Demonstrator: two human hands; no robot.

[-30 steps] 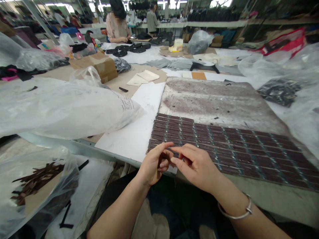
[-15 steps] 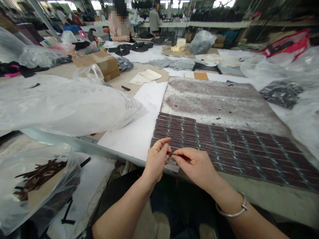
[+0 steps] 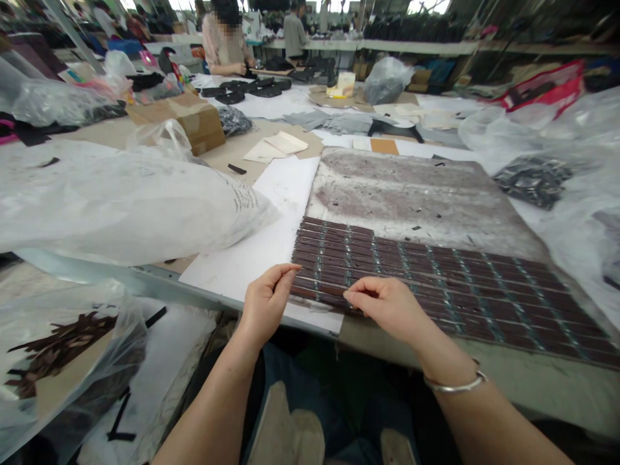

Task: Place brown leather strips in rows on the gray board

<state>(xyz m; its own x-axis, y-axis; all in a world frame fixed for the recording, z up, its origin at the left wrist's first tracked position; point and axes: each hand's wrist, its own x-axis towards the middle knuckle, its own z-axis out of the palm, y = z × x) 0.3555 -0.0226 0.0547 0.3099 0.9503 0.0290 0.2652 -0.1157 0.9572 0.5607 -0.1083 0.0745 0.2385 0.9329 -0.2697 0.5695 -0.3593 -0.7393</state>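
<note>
My left hand is closed in a pinch at the left edge of the rows of dark brown strips. Whatever lies between its thumb and forefinger is too small to make out. To the right, my right hand pinches the end of a thin brown strip low over the front rows. The strips lie side by side on a worn, grey-stained board, crossed by several shiny greenish bands.
A clear bag of loose brown strips stands at lower left. On the table are a large white plastic bag, a cardboard box and, to the right, clear plastic bags. A person works across the table.
My hands were together over the board's front left corner, with a small brown piece between them. They have moved apart, the left hand going left and the right slightly right.
</note>
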